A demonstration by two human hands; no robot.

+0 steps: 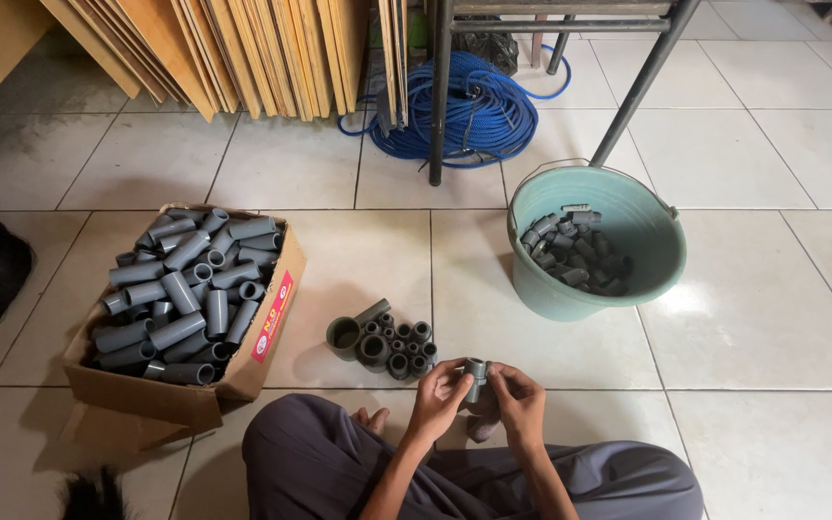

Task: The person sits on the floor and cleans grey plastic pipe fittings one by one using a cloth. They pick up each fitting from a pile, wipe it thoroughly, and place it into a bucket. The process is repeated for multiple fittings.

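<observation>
Right now both my hands are closed around one small grey pipe fitting (476, 374) — left hand (438, 392) pinching its one side, right hand (517, 397) the other — held just above my crossed legs. On the tiled floor (772, 327) just ahead sits a cluster of loose grey fittings (384, 342) (mostly standing on end). A cardboard box (243, 371) heaped with grey pipe pieces lies to my left; a green bucket (642, 226) with more fittings stands to my right.
</observation>
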